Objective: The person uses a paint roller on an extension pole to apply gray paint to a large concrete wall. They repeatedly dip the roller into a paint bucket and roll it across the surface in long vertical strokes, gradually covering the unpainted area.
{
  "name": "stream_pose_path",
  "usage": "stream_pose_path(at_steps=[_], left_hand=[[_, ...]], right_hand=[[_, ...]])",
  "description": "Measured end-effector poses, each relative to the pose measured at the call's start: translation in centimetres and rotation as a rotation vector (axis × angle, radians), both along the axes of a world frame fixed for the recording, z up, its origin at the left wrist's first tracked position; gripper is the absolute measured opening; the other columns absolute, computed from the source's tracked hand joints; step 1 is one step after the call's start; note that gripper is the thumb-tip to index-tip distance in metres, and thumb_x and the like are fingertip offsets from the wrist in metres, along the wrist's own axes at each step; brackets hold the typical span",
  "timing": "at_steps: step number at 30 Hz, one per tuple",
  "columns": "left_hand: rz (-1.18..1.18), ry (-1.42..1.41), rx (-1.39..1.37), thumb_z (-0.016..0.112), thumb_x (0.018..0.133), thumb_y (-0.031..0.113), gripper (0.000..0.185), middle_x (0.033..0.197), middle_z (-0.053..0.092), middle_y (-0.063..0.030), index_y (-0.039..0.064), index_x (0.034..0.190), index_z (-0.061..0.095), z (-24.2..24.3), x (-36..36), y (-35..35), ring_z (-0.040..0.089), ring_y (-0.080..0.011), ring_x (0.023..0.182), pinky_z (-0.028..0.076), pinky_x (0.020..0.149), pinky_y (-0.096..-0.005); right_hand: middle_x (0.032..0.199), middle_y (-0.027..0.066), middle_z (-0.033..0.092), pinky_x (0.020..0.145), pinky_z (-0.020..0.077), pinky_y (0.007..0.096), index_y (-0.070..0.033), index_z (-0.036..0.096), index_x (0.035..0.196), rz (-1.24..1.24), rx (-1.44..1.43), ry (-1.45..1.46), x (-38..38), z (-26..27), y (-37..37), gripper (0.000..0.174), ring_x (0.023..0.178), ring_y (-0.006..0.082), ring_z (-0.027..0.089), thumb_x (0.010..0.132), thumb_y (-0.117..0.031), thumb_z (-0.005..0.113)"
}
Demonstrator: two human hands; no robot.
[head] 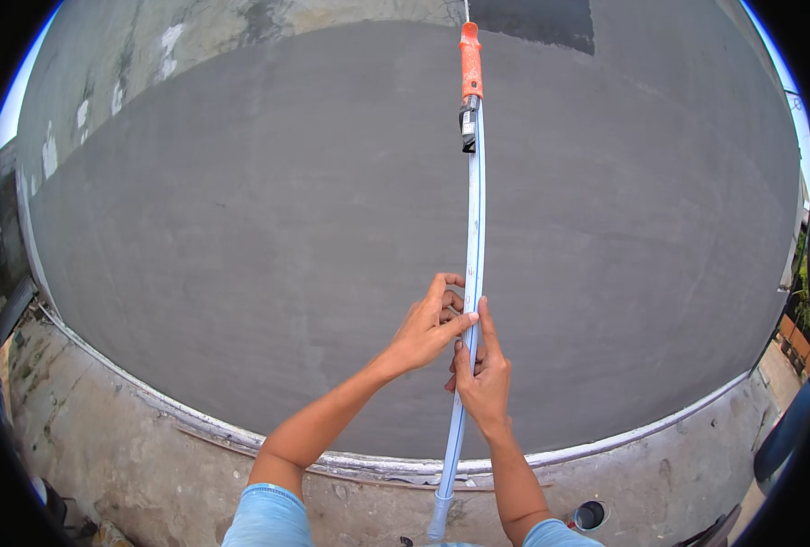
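A long pale-blue plastic pipe (475,219) with a darker blue stripe runs up the view in front of the wall. Around it, near mid-length, are the thumb and fingers of my left hand (427,328). Just below, my right hand (487,386) also grips the pipe, its index finger stretched along the side. An orange tool handle (471,65), which looks like a paint roller's, is fixed to the upper end with black tape (468,133). A thin metal rod rises from it; the tool's head is out of view. The pipe's wider lower end (439,514) hangs near my body.
A broad wall with a smooth grey coat (275,225) stands ahead; older stained surface (200,34) and a darker patch (535,20) show above. A white ledge (378,465) edges its foot. On the concrete floor (138,472) sits a small bucket (589,515) to my right.
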State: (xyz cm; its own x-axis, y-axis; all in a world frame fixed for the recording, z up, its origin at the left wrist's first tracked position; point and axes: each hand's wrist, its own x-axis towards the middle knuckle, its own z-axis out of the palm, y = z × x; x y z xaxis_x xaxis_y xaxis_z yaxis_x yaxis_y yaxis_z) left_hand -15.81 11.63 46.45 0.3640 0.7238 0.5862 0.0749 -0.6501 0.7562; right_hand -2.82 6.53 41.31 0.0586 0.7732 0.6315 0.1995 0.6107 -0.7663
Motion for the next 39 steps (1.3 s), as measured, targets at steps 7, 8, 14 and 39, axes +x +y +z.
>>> stream_pose_path(at_steps=[7, 8, 14, 39], left_hand=[[0.203, 0.132, 0.019, 0.066, 0.092, 0.023, 0.048, 0.097, 0.068, -0.0146, 0.006, 0.131, 0.043, 3.9, 0.2, 6.8, 0.07, -0.0266, 0.089, 0.054, 0.075, -0.0392], [0.204, 0.132, 0.015, 0.065, 0.092, 0.022, 0.048, 0.097, 0.068, -0.0152, 0.007, 0.131, 0.042, 2.9, 0.0, 7.7, 0.07, -0.0277, 0.09, 0.054, 0.075, -0.0405], [0.148, 0.176, -0.106, 0.065, 0.092, 0.018, 0.05, 0.1, 0.068, -0.0183, 0.007, 0.133, 0.038, -7.6, -0.7, 7.3, 0.07, -0.0339, 0.094, 0.054, 0.079, -0.045], [0.082, 0.123, 0.005, 0.066, 0.094, 0.022, 0.053, 0.094, 0.069, -0.0153, 0.001, 0.134, 0.038, 1.5, 2.1, 2.3, 0.072, -0.0245, 0.083, 0.053, 0.071, -0.0373]], right_hand=[[0.066, 0.0083, 0.064, 0.049, 0.0516, 0.0327, -0.018, 0.025, 0.157, -0.2, 0.122, -0.115, -0.8, 1.7, 9.3, 0.066, 0.05, 0.0188, 0.063, 0.098, -0.01, 0.053], [0.067, 0.0081, 0.063, 0.048, 0.0534, 0.0313, -0.019, 0.023, 0.157, -0.209, 0.124, -0.136, -1.0, 0.2, 10.6, 0.065, 0.05, 0.0174, 0.063, 0.099, -0.012, 0.052], [0.068, 0.011, 0.066, 0.052, 0.0497, 0.036, -0.018, 0.023, 0.157, -0.154, 0.041, -0.112, -1.3, -11.0, 9.9, 0.067, 0.054, 0.0237, 0.065, 0.098, -0.01, 0.053], [0.059, 0.0028, 0.059, 0.042, 0.0506, 0.0276, -0.016, 0.028, 0.156, -0.11, 0.036, -0.035, 2.1, -0.5, 4.1, 0.065, 0.047, 0.0108, 0.059, 0.097, -0.009, 0.055]])
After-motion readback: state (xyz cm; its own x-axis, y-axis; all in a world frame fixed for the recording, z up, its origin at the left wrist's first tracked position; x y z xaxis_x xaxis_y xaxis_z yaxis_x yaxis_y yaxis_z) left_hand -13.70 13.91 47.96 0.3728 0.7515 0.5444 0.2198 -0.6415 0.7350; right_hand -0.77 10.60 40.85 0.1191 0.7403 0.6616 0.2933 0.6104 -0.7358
